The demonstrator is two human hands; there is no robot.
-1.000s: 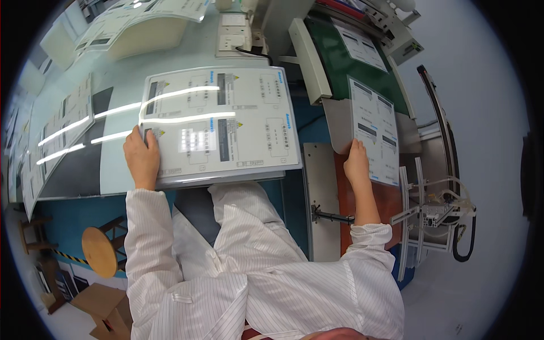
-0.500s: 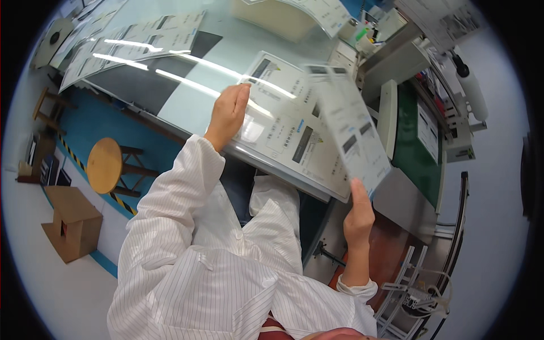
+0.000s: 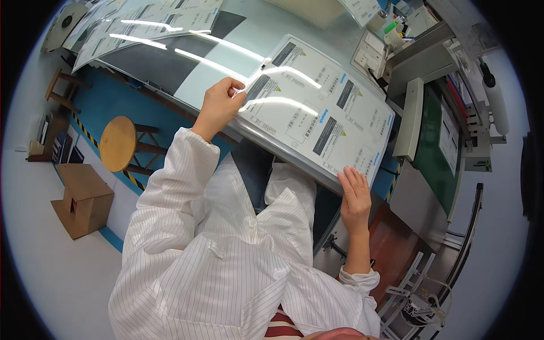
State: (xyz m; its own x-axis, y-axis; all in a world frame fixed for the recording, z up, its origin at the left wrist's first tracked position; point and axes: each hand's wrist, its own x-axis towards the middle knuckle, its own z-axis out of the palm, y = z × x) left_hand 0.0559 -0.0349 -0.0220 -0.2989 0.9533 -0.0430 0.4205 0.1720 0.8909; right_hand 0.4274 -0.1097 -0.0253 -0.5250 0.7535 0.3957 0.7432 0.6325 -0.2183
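Observation:
A glossy sheet [image 3: 309, 102] printed with repeated dark blocks, blue marks and small yellow triangles lies flat at the edge of the pale work table. It seems to rest on other clear or printed sheets, whose edges show along its near side. My left hand [image 3: 218, 107] is closed at the sheet's left edge, thumb and fingers pinching its margin. At the near right corner, my right hand [image 3: 356, 195] lies with fingers stretched out on the sheet, gripping nothing.
More printed sheets [image 3: 153, 28] lie at the far left of the table. A machine with a green bed [image 3: 433, 141] stands to the right. On the floor at left are a round wooden stool [image 3: 118, 144] and an opened cardboard box [image 3: 88, 190].
The sheet that was raised and curled at the right, by my right hand, now lies flat. My right hand's fingers have spread onto its corner; the left has closed at the edge.

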